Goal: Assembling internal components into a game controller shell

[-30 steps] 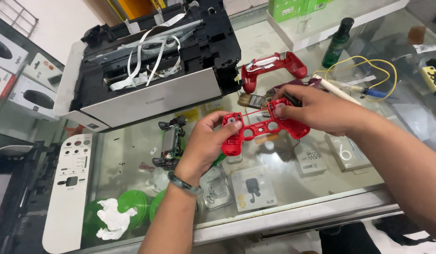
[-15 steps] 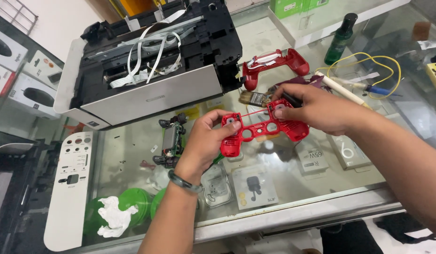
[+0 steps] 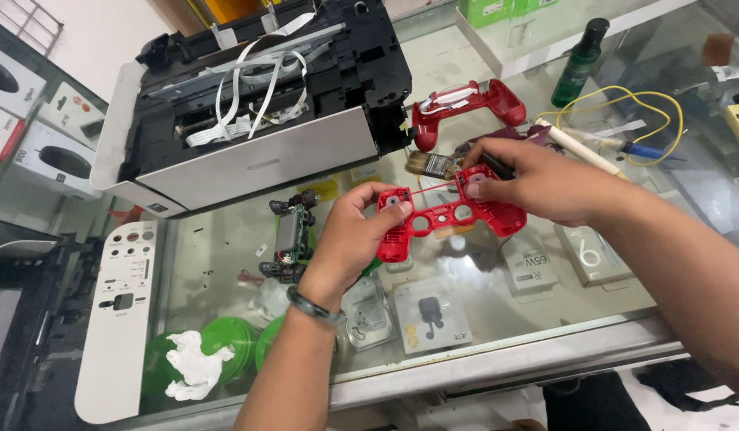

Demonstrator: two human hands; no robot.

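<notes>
red controller shell (image 3: 441, 215) partly behind right hand (image 3: 545, 179), paintbrush (image 3: 435, 164) handle hidden

Glossy red plastic controller shell (image 3: 449, 214), glass counter (image 3: 226, 247)

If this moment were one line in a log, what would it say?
left hand: grips red controller shell | right hand: holds its other end | second red shell, brush: on glass counter

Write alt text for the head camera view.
Both hands, left hand and right hand, hold a red controller shell above a glass counter. An opened printer sits behind, with a second red shell half beside it.
</notes>
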